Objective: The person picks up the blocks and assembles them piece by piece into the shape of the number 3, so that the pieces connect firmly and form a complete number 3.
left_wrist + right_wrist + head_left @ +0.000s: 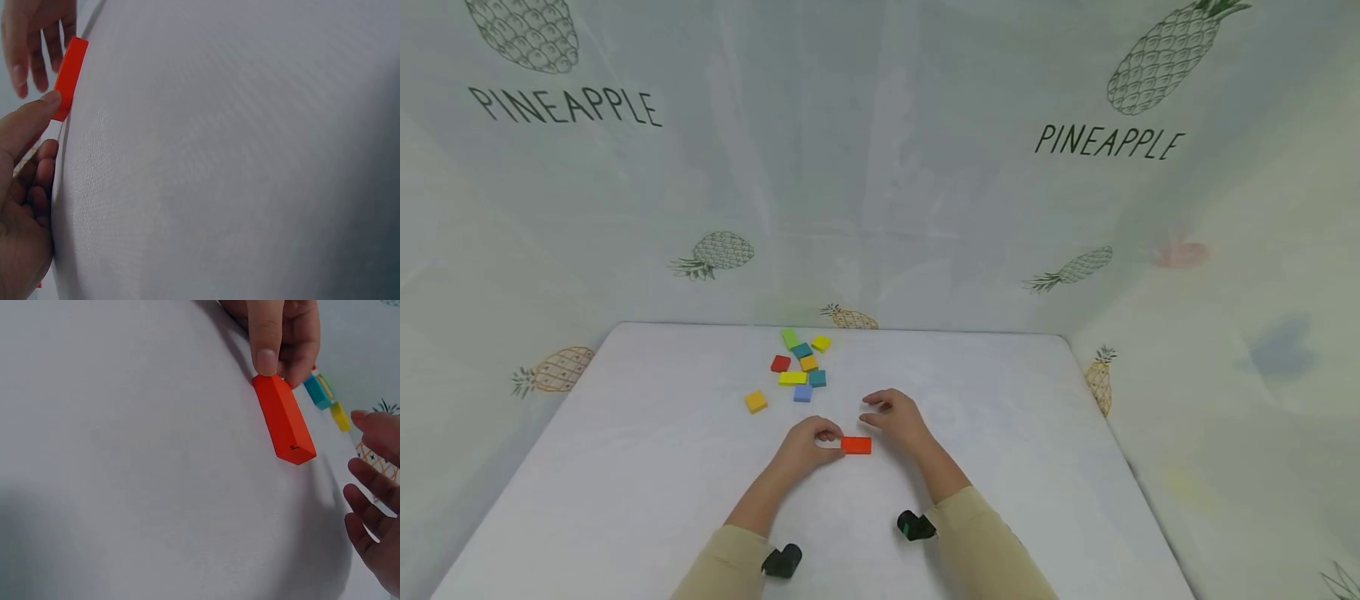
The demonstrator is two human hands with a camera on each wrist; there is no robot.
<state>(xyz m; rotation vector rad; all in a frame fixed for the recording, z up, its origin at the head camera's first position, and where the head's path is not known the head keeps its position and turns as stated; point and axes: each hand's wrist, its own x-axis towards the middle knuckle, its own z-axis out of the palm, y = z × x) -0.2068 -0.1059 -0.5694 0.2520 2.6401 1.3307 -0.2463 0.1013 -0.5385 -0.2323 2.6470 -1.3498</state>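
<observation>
An orange-red rectangular block [857,446] lies lengthwise across the white table, near its middle. My left hand [808,443] pinches the block's left end; in the right wrist view its thumb [267,361] is against one face and a finger is on the far side. To the right and slightly beyond the block is my right hand [901,419], apart from it, with thumb and fingers spread and nothing between them. The right wrist view shows those loosely extended fingers [369,503] beside the block's free end.
Beyond the hands, several small blocks lie in a loose cluster, among them a red block [780,363], a long yellow block [792,378] and a blue block [802,392]. An orange block [756,402] sits apart at left. A pineapple-print curtain [880,167] hangs behind the table [1015,467].
</observation>
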